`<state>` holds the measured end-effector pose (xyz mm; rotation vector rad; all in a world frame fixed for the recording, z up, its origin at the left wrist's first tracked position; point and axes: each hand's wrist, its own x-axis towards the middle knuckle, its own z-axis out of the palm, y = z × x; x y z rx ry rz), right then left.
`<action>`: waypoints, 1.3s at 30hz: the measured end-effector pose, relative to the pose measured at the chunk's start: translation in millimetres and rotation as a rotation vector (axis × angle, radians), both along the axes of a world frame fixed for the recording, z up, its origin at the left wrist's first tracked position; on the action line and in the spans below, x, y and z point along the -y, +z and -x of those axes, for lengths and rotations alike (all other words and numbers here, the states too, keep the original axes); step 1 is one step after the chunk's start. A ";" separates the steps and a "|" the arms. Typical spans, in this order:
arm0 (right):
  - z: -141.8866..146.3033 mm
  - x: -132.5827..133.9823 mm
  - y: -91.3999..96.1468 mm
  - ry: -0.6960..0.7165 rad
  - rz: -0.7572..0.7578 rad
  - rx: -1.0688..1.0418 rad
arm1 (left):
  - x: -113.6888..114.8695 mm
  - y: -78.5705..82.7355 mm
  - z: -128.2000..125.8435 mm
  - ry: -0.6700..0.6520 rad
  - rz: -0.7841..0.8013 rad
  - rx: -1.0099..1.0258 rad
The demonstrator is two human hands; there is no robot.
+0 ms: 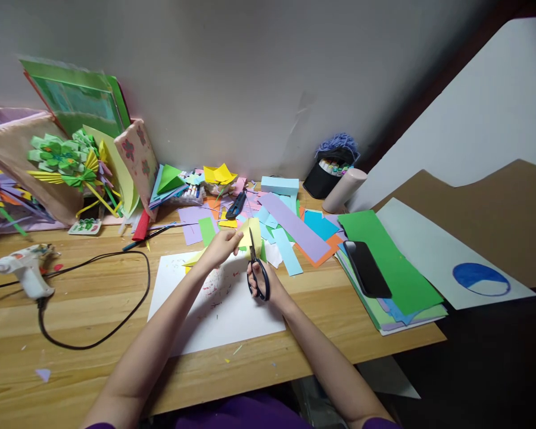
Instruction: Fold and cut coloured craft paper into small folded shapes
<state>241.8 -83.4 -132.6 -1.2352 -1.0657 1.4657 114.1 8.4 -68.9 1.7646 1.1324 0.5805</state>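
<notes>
My left hand is closed on a pale yellow piece of paper, pinching its left edge. In my right hand is a pair of scissors with dark handles, my fingers through the loops. The blades point up and away, lying against the yellow paper; whether they are parted is hard to tell. Both hands are above a white sheet marked with small red and dark specks. Another bit of yellow paper lies on that sheet, partly hidden by my left hand.
A hot glue gun with a looping black cord lies left. Coloured paper strips and a utility knife are scattered behind my hands. To the right, a black phone rests on stacked coloured paper. A black marker holder stands behind.
</notes>
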 end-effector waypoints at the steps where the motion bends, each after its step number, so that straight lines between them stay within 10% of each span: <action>1: -0.2 0.1 -0.2 0.009 0.001 -0.003 | 0.2 0.1 -0.1 -0.019 0.014 0.005; 39: 0.0 -0.4 -0.5 -0.132 -0.063 0.013 | 11.8 13.4 -5.5 -0.150 0.246 0.031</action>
